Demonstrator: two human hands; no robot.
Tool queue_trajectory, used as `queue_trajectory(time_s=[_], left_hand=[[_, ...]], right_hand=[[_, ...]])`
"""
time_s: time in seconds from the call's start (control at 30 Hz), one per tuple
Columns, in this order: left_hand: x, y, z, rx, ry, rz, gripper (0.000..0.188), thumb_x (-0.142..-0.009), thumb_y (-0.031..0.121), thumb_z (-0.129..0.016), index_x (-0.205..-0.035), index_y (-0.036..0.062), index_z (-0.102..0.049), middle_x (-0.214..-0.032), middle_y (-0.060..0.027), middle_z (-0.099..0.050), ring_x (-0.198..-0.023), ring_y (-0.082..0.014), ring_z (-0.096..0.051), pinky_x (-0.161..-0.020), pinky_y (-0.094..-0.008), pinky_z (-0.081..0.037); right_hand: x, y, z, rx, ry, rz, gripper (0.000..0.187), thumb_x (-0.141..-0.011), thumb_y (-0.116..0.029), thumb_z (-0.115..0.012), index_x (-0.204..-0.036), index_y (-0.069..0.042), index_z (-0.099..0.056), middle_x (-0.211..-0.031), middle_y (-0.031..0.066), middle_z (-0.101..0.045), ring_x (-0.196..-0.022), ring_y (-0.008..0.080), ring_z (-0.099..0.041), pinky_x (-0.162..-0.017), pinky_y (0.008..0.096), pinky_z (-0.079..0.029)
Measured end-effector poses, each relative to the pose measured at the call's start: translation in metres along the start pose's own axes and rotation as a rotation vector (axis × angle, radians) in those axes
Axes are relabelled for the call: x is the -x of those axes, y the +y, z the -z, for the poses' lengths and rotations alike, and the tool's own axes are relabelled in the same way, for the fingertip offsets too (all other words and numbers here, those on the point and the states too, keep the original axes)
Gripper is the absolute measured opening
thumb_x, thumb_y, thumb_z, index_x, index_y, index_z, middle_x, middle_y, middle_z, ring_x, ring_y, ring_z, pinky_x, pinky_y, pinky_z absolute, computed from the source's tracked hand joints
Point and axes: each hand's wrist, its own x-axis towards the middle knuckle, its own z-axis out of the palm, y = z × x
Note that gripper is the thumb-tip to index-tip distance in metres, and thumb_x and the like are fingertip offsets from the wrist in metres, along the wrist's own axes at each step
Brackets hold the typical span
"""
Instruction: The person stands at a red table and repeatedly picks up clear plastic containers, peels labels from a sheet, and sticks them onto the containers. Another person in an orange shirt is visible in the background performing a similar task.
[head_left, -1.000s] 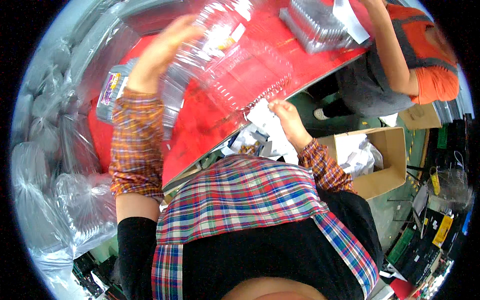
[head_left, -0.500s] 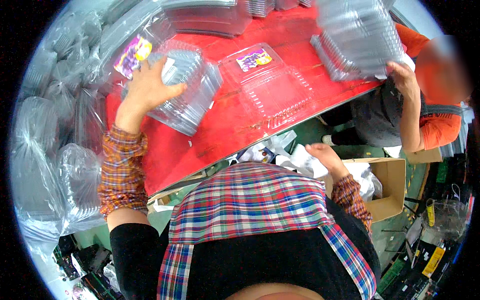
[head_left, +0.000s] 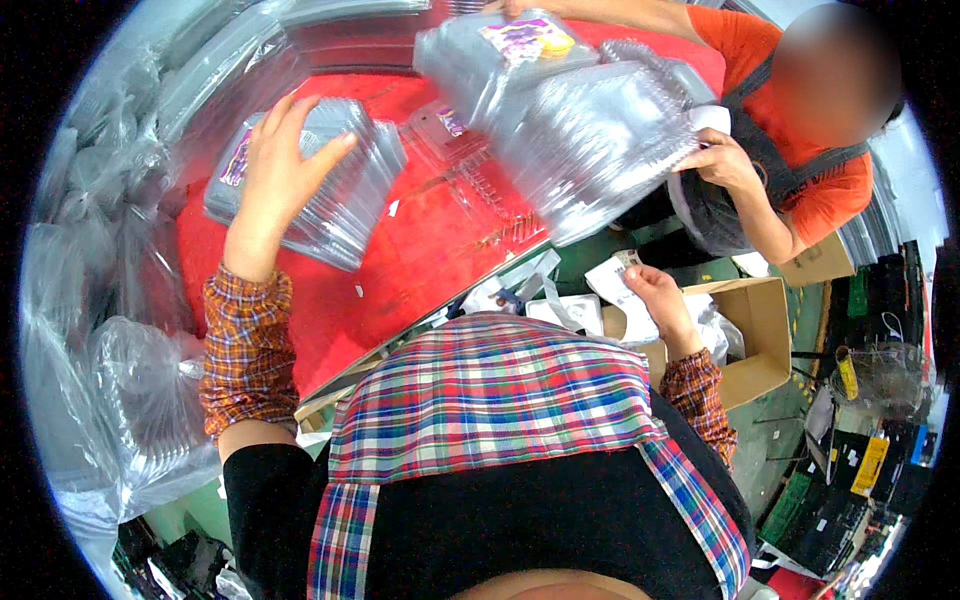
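My left hand (head_left: 278, 170) lies flat, fingers spread, on top of a stack of clear plastic clamshell boxes (head_left: 345, 205) that rests on the red table (head_left: 420, 250). My right hand (head_left: 655, 295) is low beside the table's near edge and pinches a small white paper slip (head_left: 612, 278) above the cardboard box. An open clear clamshell (head_left: 470, 170) lies on the table just right of my stack. Across the table a person in an orange shirt (head_left: 800, 150) holds a large tilted stack of clamshells (head_left: 580, 130).
Clear plastic bags full of packaging (head_left: 110, 300) crowd the left side. An open cardboard box (head_left: 760, 330) with white paper stands at the right, below the table. Crates and clutter (head_left: 860, 460) fill the floor at the far right.
My left hand has settled flat on the stack, which now lies on the table. My right hand rose with a paper slip. The other person lifted their big stack and tilted it.
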Motion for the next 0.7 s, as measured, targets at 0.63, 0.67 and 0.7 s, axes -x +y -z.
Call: queue_trajectory(time_s=[0.63,0.67,0.7], left_hand=[[-0.057,0.196,-0.017,0.151,-0.421,-0.253,0.095,-0.059,0.061,-0.071,-0.131,0.0054,-0.043,-0.128,-0.0344,-0.039,-0.119,-0.0517,-0.038,-0.092,-0.066,-0.031],[-0.061,0.195,-0.018,0.136,-0.464,-0.256,0.095,-0.059,0.061,-0.071,-0.132,0.007,-0.042,-0.127,-0.0338,-0.04,-0.119,-0.0508,-0.038,-0.091,-0.0675,-0.031],[-0.064,0.19,-0.022,0.105,-0.499,-0.252,0.093,-0.06,0.06,-0.07,-0.132,0.0087,-0.043,-0.128,-0.033,-0.04,-0.12,-0.0505,-0.038,-0.092,-0.0673,-0.03]], right_hand=[[-0.034,-0.07,-0.082,0.175,-0.191,0.3,0.019,-0.087,-0.019,-0.063,-0.094,-0.002,-0.062,-0.078,-0.004,-0.06,-0.068,0.0028,-0.051,-0.059,0.0191,-0.041],[-0.037,-0.071,-0.088,0.249,-0.204,0.285,0.017,-0.087,-0.018,-0.064,-0.094,-0.003,-0.062,-0.076,-0.0047,-0.058,-0.066,0.0027,-0.049,-0.057,0.0189,-0.039],[-0.037,-0.072,-0.09,0.234,-0.217,0.275,0.017,-0.087,-0.018,-0.064,-0.095,-0.003,-0.062,-0.076,-0.0045,-0.059,-0.067,0.0028,-0.049,-0.058,0.0188,-0.04]])
